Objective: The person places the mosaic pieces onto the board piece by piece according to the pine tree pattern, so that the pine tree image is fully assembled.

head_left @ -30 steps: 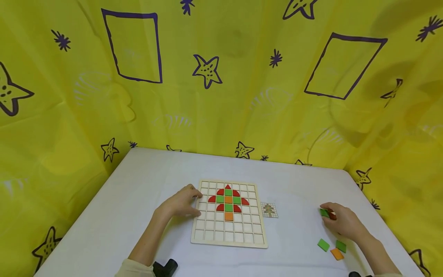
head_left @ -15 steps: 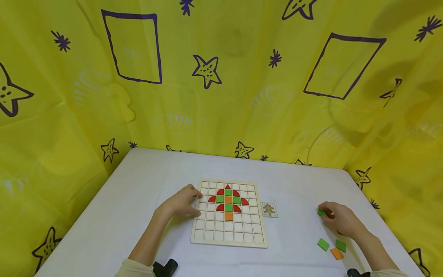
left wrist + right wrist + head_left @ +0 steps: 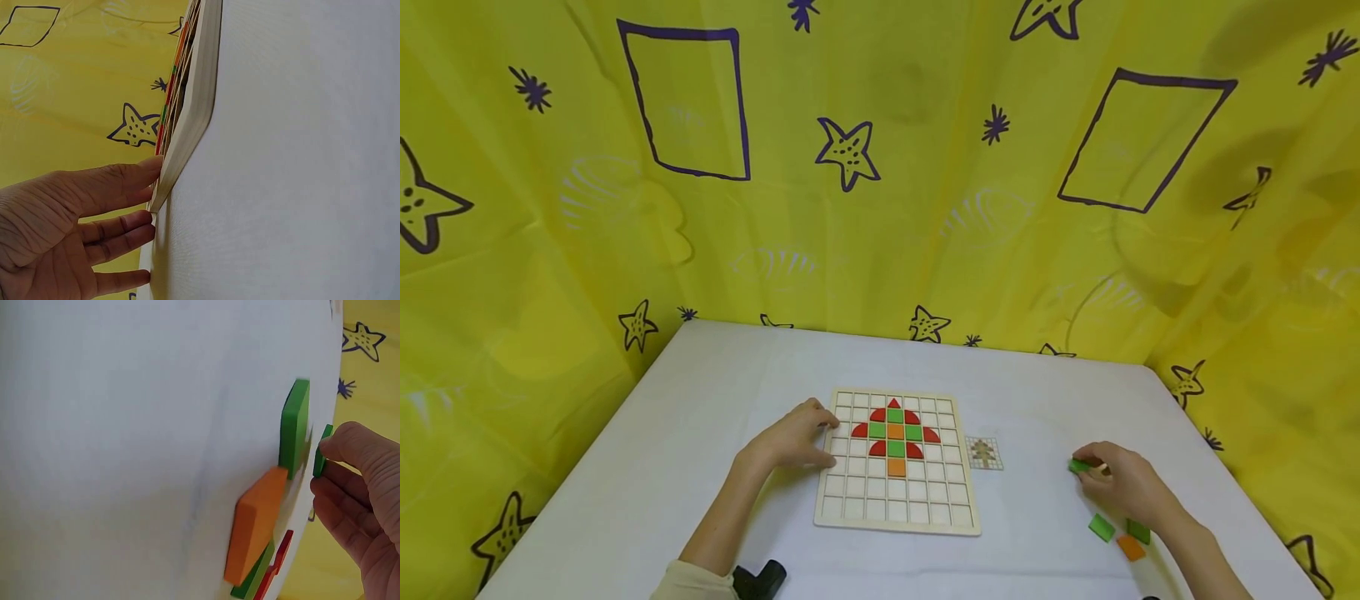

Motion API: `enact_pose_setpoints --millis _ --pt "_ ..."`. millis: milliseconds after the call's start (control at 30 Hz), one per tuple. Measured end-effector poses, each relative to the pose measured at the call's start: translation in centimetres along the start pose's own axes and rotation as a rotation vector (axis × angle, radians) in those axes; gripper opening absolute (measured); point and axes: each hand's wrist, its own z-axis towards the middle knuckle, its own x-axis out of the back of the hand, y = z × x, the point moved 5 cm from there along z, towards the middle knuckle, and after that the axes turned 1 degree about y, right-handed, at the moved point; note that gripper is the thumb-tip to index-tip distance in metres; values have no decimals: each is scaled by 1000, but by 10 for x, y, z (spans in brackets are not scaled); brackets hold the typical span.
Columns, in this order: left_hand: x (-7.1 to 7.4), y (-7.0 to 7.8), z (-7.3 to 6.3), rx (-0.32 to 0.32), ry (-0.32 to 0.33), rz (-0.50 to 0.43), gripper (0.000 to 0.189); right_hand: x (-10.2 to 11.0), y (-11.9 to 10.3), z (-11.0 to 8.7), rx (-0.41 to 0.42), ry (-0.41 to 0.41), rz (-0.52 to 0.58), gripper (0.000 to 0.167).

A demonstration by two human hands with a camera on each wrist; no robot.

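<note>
My right hand (image 3: pixel 1123 479) pinches a green tile (image 3: pixel 323 450) between thumb and fingers, over the right part of the table. A square wooden grid board (image 3: pixel 865 510) lies mid-table. Red, green and orange pieces form a tree shape (image 3: pixel 895 433) in its cells. At the board's left edge, my left hand (image 3: pixel 790 435) touches the rim with thumb and fingertips, its fingers fairly straight. The left wrist view shows the thumb (image 3: pixel 134 178) against the board's corner and the other fingers spread below it.
A small pattern card (image 3: pixel 983 453) with a tree lies by the board's right edge. Near my right hand lie a light green tile (image 3: pixel 1102 527), an orange tile (image 3: pixel 1131 547) and a darker green tile (image 3: pixel 1138 531). Red pieces (image 3: pixel 283 552) show beyond them. A yellow curtain (image 3: pixel 880 233) surrounds the table.
My right hand has moved left, toward the board, carrying the green tile. The left hand and the board have stayed put.
</note>
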Motion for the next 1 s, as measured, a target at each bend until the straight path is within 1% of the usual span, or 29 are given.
enact_pose_setpoints --millis 200,400,467,633,700,767,900,1000 --pt "1 0 0 3 1 3 50 -3 -16 -4 45 53 -12 25" --pt "2 1 -1 5 3 0 50 -7 -34 -6 136 114 -36 24" --pt "1 0 -1 7 1 -4 50 -9 -40 -6 195 144 -45 26" --pt "0 -1 0 0 -1 -9 50 -12 -55 -5 401 250 -50 34" --pt "0 -2 0 -4 0 -6 49 -14 -61 -5 439 261 -47 35" --pt "-1 -2 0 -1 1 -9 49 -16 -65 -3 432 245 -41 35" --pt "-1 -2 0 3 5 -10 49 -22 -75 1 391 203 -31 33" --pt "-1 -2 0 5 4 -13 49 -26 -85 4 408 186 -22 32"
